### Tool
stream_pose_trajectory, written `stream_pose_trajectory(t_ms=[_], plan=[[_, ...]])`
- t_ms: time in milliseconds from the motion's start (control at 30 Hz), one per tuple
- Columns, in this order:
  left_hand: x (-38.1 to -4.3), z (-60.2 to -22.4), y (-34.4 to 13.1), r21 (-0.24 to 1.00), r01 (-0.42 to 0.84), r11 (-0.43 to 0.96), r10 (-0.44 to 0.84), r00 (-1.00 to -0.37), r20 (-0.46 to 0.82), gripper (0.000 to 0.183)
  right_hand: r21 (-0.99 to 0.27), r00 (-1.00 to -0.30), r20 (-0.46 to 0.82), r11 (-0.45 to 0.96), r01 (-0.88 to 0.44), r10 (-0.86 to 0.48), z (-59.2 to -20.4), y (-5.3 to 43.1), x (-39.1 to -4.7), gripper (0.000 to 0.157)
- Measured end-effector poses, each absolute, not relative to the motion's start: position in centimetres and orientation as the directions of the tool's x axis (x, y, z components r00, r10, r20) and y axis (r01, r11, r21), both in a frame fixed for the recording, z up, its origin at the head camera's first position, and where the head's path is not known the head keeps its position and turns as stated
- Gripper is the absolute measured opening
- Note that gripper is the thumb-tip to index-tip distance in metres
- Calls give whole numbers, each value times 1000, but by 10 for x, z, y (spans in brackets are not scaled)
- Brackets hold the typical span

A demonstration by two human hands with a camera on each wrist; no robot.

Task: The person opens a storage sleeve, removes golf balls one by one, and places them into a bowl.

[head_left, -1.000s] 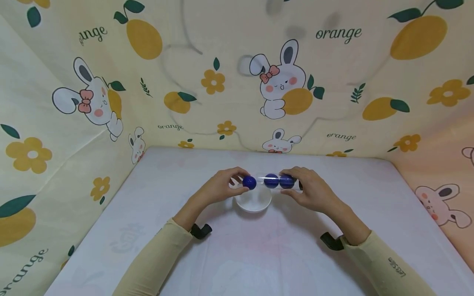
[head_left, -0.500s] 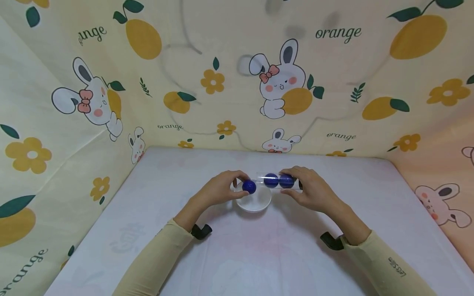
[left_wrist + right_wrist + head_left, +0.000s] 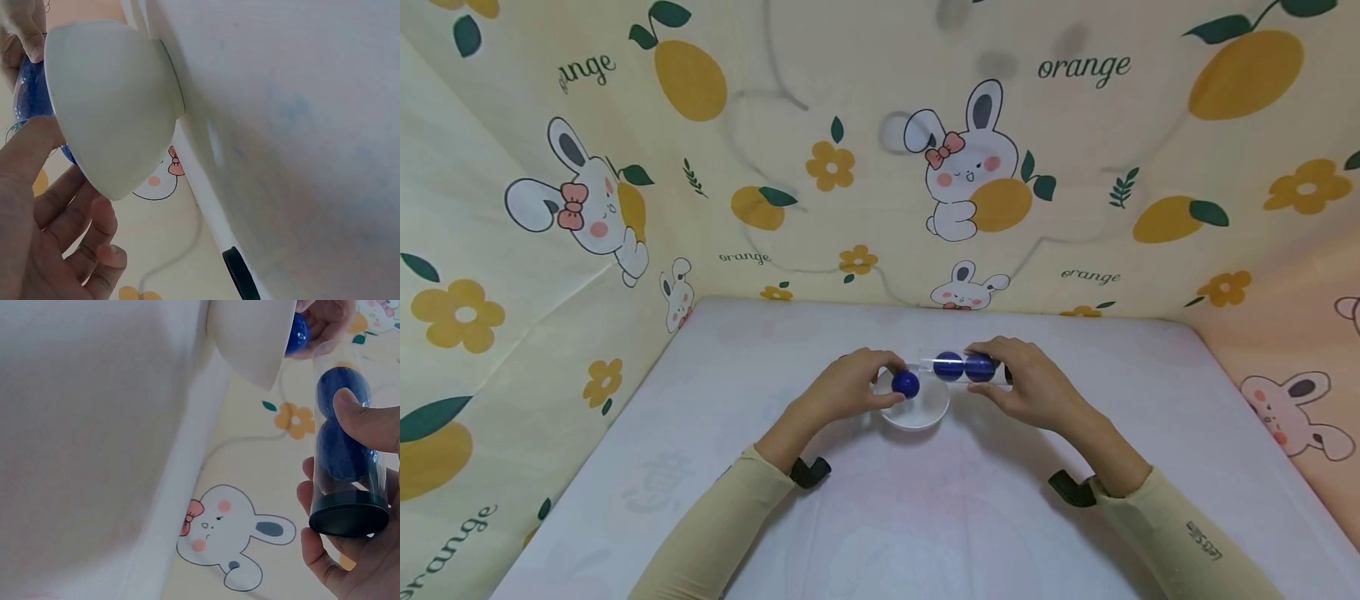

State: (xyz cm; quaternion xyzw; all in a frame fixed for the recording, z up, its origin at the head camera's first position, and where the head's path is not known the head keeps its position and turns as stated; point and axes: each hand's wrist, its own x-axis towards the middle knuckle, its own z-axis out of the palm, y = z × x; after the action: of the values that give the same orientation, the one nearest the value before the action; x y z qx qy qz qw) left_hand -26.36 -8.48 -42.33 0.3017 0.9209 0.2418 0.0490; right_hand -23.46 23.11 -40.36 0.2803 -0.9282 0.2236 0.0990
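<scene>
Ball, blue: left hand is pinching it, seemingly just above white bowl; right hand is gripping clear tube, best kept level.

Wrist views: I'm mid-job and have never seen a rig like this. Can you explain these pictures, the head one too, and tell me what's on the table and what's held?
There is no machine here: you are seeing a person's bare left hand and right hand. The head picture is taken from the person's head, looking forward and down. Each wrist picture is taken from that wrist, looking at that hand's work; both look turned sideways, so the table fills one side of the picture. On it stands a white bowl, with printed cloth behind. The left hand pinches a blue ball near the bowl's rim. The right hand grips a clear tube with two more blue balls inside.
</scene>
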Motion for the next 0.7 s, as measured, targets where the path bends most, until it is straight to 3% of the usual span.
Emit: stream_pose_trajectory(t_ms=[333,700], plan=[[-265,-423,-85,434,570,698,587,-802,109,40,-349,-816,317,740,-575,-484,-402,230,-235,54],[-264,-420,-85,568,546,615,568,-807,161,46,-362,-831,284,749,-555,-478,-403,229,-234,53]])
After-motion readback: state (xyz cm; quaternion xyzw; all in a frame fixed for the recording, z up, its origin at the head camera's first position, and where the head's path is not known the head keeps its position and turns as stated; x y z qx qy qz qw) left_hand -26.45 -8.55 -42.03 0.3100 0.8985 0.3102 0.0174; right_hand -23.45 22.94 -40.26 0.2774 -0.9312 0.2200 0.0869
